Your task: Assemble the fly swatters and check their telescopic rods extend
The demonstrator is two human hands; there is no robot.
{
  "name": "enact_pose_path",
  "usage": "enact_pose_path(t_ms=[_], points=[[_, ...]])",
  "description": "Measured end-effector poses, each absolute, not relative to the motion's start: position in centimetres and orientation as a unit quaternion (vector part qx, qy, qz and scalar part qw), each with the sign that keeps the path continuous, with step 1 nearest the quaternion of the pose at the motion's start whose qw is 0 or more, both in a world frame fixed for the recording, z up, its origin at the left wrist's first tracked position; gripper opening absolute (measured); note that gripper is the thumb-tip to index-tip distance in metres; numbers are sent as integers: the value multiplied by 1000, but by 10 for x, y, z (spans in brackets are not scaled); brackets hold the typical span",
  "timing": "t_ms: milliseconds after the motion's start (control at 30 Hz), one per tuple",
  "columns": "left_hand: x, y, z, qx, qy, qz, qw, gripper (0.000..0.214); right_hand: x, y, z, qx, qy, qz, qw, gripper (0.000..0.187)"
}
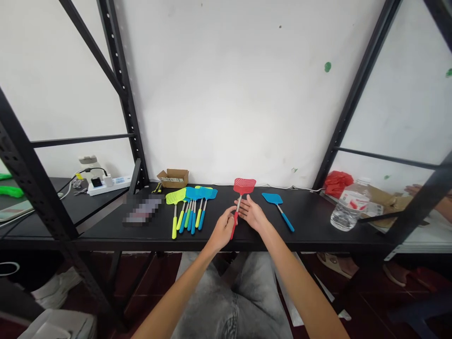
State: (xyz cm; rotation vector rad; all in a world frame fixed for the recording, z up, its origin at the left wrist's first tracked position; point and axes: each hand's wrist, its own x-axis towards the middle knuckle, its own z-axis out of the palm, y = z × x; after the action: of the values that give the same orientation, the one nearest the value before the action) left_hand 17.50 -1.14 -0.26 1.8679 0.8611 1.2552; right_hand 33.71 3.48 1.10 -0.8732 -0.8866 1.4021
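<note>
A red fly swatter (244, 185) with a metal shaft stands tilted up over the front of the black table. My left hand (226, 226) is closed around it where the red handle meets the shaft. Right beside the shaft is my right hand (251, 213), palm turned inward and fingers stretched out; whether it touches the shaft I cannot tell. To the left lies a row of several yellow-green and blue fly swatters (193, 221), their heads overlapping toward the wall. A single blue fly swatter (271, 198) lies on the right, its handle pointing toward me.
A small open cardboard box (174, 177) sits by the wall, with a blurred-out item (144, 211) in front. At right are a large water bottle (348, 207) and a red plastic bag (338, 182). Black rack posts (356, 94) flank the table. A power strip (109, 184) lies left.
</note>
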Motion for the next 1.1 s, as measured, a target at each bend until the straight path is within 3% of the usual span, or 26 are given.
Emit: enact_pose_path(t_ms=[167,300,567,1100], points=[[180,-9,-5,707,338,452,426,38,325,46,8,-363,-316,593,646,22],[188,8,-1,674,396,439,443,28,322,46,-2,-331,-382,590,630,32],[194,19,-4,707,419,441,362,45,318,45,-12,-347,-457,553,604,41],[184,19,0,717,378,396,431,38,319,53,-12,-333,-393,574,636,40]])
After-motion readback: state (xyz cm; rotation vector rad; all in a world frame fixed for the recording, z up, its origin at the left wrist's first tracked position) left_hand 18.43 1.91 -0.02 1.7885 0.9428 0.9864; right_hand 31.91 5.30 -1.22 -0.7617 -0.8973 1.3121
